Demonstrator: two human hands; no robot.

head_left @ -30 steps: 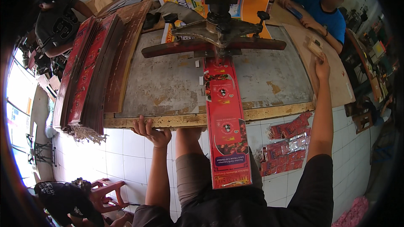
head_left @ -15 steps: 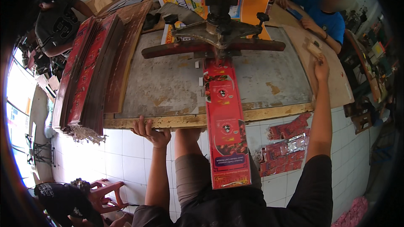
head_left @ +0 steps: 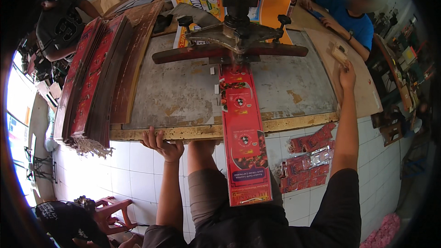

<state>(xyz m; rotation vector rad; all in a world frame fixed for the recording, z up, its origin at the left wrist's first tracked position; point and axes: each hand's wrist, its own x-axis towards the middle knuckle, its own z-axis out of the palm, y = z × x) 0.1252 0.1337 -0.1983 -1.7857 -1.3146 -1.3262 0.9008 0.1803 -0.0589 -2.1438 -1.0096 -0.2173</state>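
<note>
A long red printed card strip [head_left: 243, 128] lies under the metal press head [head_left: 236, 39], its near end sticking out past the table's front edge over my lap. The strip's far end is hidden beneath the press. My left hand [head_left: 161, 146] is curled over the wooden front edge [head_left: 193, 133] of the table, left of the strip. At the right, my right hand [head_left: 347, 77] has its fingers closed at the near end of a small pale wooden block [head_left: 340, 53] above the brown side board. Neither hand touches the strip.
Stacks of red strips [head_left: 94, 82] with white strings stand at the left. Red packs [head_left: 308, 160] lie on the tiled floor. One person in blue [head_left: 356, 25] sits at the far right, another in dark clothes [head_left: 64, 23] at the far left. A red stool [head_left: 112, 213] stands lower left.
The whole view has shifted slightly to the left. Both hands, the strip and the press keep their places relative to the table.
</note>
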